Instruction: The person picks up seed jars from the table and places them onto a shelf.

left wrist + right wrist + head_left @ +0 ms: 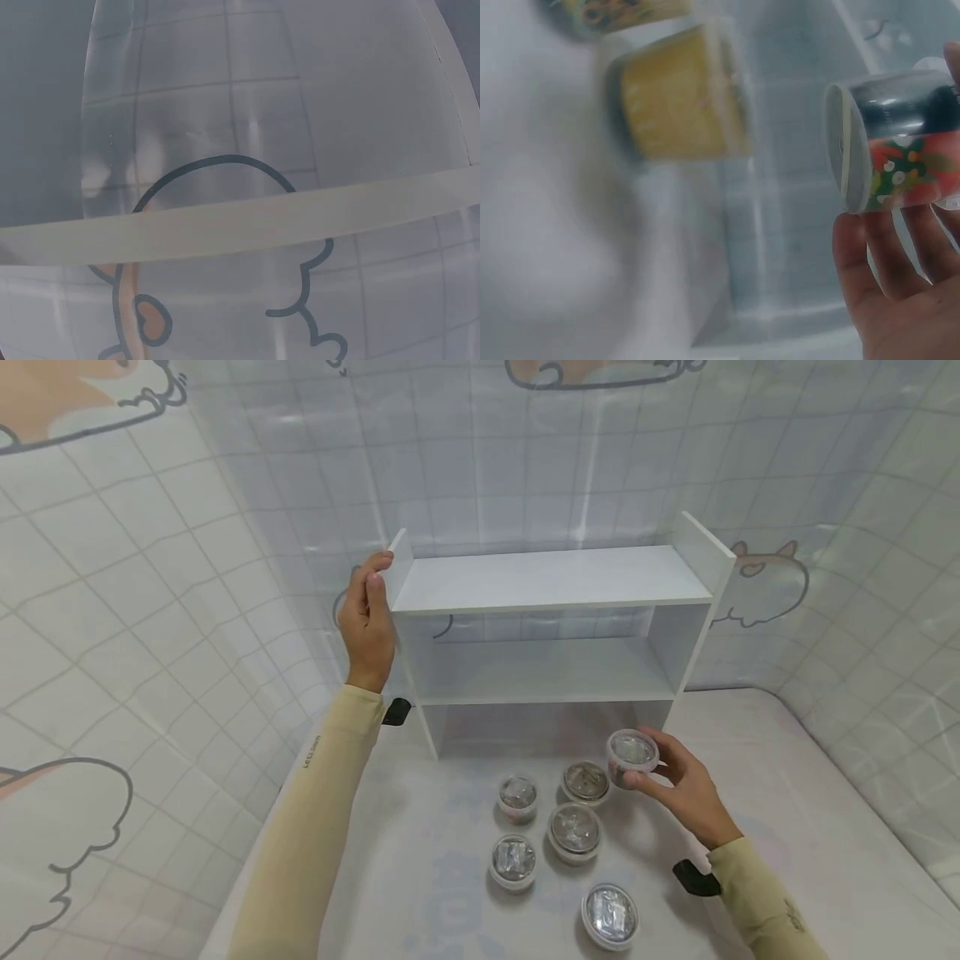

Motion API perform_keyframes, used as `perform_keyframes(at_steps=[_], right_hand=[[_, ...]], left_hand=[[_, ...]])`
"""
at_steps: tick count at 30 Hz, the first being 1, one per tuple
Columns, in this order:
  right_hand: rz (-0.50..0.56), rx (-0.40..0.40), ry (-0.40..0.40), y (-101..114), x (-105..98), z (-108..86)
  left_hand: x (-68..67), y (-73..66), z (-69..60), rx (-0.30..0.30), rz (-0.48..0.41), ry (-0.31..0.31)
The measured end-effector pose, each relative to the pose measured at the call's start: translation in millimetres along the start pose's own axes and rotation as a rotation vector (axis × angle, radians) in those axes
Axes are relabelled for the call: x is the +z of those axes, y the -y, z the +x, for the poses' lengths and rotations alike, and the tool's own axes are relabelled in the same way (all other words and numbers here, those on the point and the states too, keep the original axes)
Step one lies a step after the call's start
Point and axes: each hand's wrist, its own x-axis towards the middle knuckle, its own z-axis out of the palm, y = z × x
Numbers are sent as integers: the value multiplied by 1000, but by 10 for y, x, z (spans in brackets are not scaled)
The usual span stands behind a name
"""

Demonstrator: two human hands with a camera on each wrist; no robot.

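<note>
A white shelf unit [551,670] stands on a covered table. My left hand [367,625] grips the upper edge of its left side panel. In the left wrist view a pale shelf edge [247,225] crosses the picture, and the hand itself is not visible there. My right hand [686,789] holds a lidded plastic cup [632,752] by its side, just in front of the shelf's lower right. In the right wrist view, this cup [900,142] lies sideways across the picture and shows a red and dark flowered label above the fingers [889,255].
Several similar cups stand before the shelf, including a small one [517,797], one in the middle [574,832] and a nearer one [610,916]. A yellow-sided cup [682,97] appears in the right wrist view. Grid-patterned sheeting [517,468] hangs behind and on both sides.
</note>
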Motion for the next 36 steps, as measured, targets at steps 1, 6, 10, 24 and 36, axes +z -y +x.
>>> perform_keyframes(at_steps=[1,6,10,24,36], right_hand=[[12,-4,1,30,14,24],[65,-31,15,175,94,129],[95,-53,25,277,173,230],[159,-112,60,582,398,433],[149,-173,100,851,469,727]], left_hand=[[-4,2,-4,-4,-5,0],[-3,12,-9,-9,-28,2],[4,19,3,1,-31,2],[10,23,-11,-5,-27,-8],[37,13,-15,4,-35,-15]])
